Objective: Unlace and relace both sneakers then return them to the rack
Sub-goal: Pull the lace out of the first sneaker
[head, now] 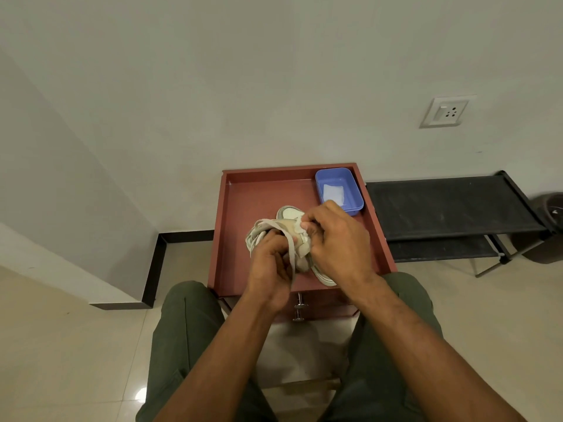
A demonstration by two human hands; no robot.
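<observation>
My left hand [268, 254] grips the sneaker [292, 239] over the bench [243, 202] to steady it; my right hand [332, 239] pinches the lace [289, 248] at the eyelets. Rack [451, 205] is empty.

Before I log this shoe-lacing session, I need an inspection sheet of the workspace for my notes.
Surface: red-brown cabinet top with raised rim.
Job's things: sneaker held above the cabinet top; beige lace looped over the left hand; black rack to the right, shelves bare.
Clutter: blue tub in the far right corner, white sheet inside.
Grips: left hand holds sneaker and lace; right hand pinches the sneaker's upper.
Cables: nothing seen.
Surroundings: wall socket, tiled floor, dark bin by the rack.
</observation>
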